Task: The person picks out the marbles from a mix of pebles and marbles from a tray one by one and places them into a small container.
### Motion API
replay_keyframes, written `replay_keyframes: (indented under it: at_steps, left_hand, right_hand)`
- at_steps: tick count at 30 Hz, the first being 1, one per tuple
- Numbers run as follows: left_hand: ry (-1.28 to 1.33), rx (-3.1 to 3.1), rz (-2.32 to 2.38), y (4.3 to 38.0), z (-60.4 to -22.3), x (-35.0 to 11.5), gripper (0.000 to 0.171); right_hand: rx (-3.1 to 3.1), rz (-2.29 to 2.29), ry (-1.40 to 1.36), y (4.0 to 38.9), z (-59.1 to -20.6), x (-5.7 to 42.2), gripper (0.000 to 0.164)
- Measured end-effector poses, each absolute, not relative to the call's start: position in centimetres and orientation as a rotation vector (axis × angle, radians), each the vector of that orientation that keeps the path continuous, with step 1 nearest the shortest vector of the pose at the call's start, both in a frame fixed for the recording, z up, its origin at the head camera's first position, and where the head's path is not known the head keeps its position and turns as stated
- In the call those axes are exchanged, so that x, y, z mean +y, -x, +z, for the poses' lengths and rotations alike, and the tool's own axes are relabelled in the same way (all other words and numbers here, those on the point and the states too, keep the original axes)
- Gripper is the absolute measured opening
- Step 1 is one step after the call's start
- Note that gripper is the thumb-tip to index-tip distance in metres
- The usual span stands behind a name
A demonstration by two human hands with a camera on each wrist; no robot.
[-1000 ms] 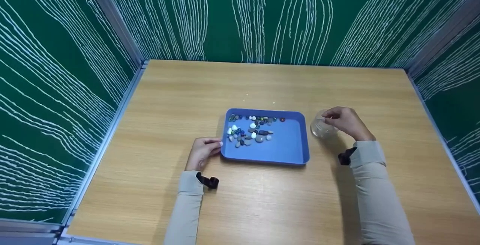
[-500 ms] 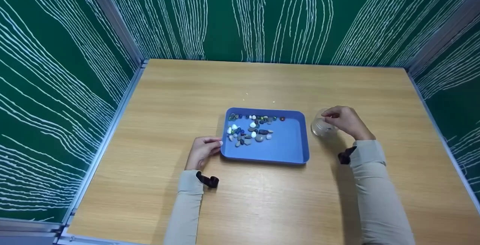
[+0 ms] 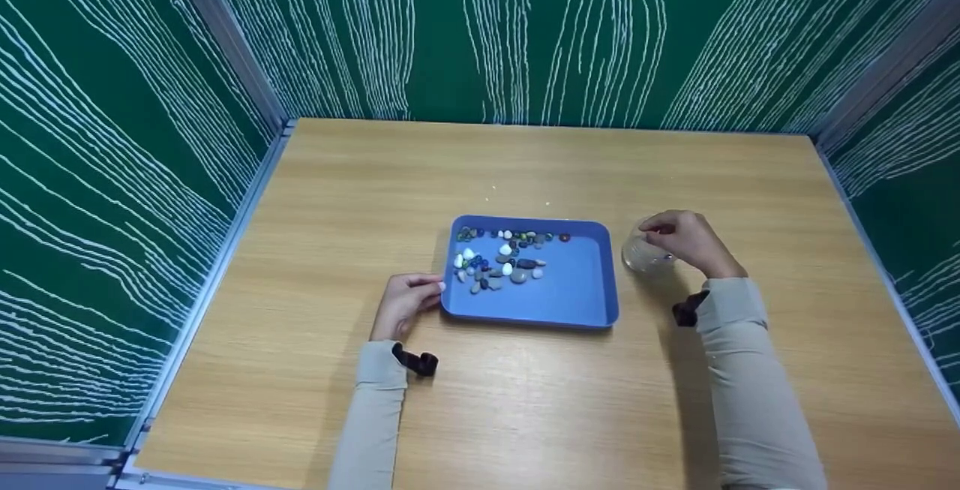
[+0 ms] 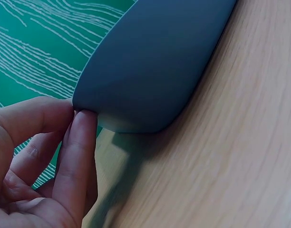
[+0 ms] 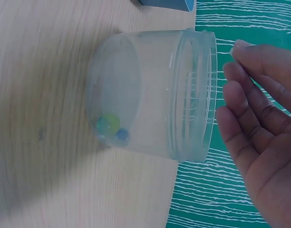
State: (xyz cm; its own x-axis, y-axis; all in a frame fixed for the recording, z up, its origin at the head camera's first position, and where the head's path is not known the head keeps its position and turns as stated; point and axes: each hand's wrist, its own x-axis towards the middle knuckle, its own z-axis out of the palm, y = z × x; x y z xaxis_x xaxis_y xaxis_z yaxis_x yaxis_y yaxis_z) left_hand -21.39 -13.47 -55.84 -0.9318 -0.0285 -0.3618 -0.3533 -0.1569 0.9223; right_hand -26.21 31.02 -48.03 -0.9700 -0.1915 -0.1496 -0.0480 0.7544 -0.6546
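Note:
My left hand pinches the left rim of a blue tray between thumb and fingers; the left wrist view shows this grip on the tray's wall up close. Glass marbles, white stones and grey pebbles lie in the tray's left and back parts. To the right of it stands a clear jar without a lid. Over its mouth hovers my right hand, fingers loosely bent and nothing visible between them. Inside the jar, a yellow-green marble and a blue marble rest on the bottom.
Tiny white bits are scattered on the wooden table behind the tray. Green panels with white wavy lines, set in metal frames, close off the back and both sides.
My right hand has shifted very slightly up, and its fingertips look a little looser. A small dark spot shows low in the jar that was not visible one second ago. Left hand and tray stay put.

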Motion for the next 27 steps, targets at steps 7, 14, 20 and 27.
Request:
replay_keyframes:
  at_steps: [7, 14, 20, 27]
  left_hand:
    - [0.456, 1.849, 2.211, 21.5, -56.0, -13.5, 0.025]
    - [0.439, 1.886, 2.182, 21.6, -56.1, -13.5, 0.027]
    - [0.449, 1.866, 2.197, 21.5, -55.9, -13.4, 0.026]
    - [0.469, 1.852, 2.184, 21.6, -55.8, -13.4, 0.025]
  right_hand:
    - [2.729, -1.032, 0.175, 26.4, -47.8, 30.5, 0.027]
    - [2.740, -1.036, 0.189, 26.7, -47.8, 29.9, 0.026]
    - [2.721, -1.039, 0.179, 27.1, -47.5, 29.1, 0.028]
    - [2.721, -1.055, 0.181, 27.5, -47.7, 27.8, 0.028]
